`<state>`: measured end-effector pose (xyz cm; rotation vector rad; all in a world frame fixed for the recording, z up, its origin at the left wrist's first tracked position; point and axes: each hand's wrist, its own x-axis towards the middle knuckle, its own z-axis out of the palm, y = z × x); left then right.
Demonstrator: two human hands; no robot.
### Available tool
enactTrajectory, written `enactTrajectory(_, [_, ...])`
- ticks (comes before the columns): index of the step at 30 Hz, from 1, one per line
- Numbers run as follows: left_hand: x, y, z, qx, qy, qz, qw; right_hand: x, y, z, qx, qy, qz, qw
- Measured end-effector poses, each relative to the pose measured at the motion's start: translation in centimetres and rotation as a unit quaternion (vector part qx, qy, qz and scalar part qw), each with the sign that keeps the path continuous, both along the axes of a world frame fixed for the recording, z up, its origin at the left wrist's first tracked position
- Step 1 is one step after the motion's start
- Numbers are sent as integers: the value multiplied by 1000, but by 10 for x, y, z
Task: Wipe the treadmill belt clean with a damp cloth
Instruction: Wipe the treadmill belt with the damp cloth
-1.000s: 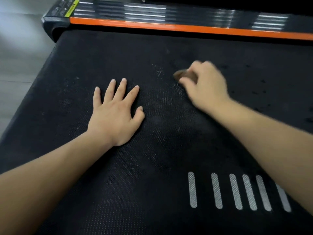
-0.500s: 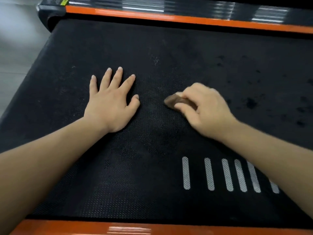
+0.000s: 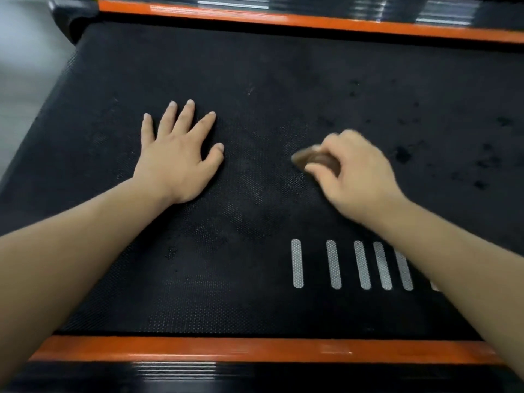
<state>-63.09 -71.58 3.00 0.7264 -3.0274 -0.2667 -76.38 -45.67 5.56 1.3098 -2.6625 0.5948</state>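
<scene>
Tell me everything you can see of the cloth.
The cloth is a bunched brown wad, blurred, mostly hidden under the right hand, which grips it. Only its left end pokes out. It rests on the black textured belt, right of centre. Whether it is damp cannot be told.

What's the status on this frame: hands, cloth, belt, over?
Left hand flat on belt, fingers spread. Right hand grips brown cloth, down on belt. Dark spots to the right of the cloth; nothing in the way.
</scene>
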Motion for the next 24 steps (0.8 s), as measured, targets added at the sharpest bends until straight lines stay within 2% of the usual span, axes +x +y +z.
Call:
enactTrajectory(2, [1,0,1,7,-1,0,1000,1,-2,-4,-13,-16,-88,996])
enactTrajectory(3, [1,2,2,14,6,1,1000,18,-2,-5,-25,-25,-81,996])
enactTrajectory(5, [4,12,7,35,27,-3,999,68,4,-6,-42,-56,32,997])
enactTrajectory(7, [7,31,12,54,39,-20,998,96,19,-3,-6,-77,144,987])
enactTrajectory(8, [8,43,14,59,36,-31,997,88,24,-2,14,-65,168,984])
enactTrajectory(9, [9,55,14,60,28,-40,997,74,27,-1,26,-40,161,986])
enactTrajectory(11, [10,77,11,54,9,-40,998,32,31,0,19,1,55,998])
enactTrajectory(13, [11,91,3,34,4,-30,999,4,42,-1,4,-13,-60,998])
enactTrajectory(14, [13,95,0,18,7,-29,999,7,46,-3,-11,-26,-86,996])
enactTrajectory(15, [13,97,-3,4,11,-29,1000,21,49,-3,-23,-34,-79,996])
enactTrajectory(17, [14,96,-5,-12,14,-31,999,61,53,-2,-31,-50,12,998])
enactTrajectory(19, [14,96,-4,-16,8,-32,999,82,61,-2,2,-71,106,992])
enactTrajectory(20, [14,96,-4,-17,7,-32,999,75,64,-1,15,-52,128,990])
enactTrajectory(22, [14,98,-4,-16,7,-34,999,41,67,-1,14,8,74,997])
enactTrajectory(24, [14,99,-4,-14,6,-34,999,12,68,1,-2,2,-53,999])
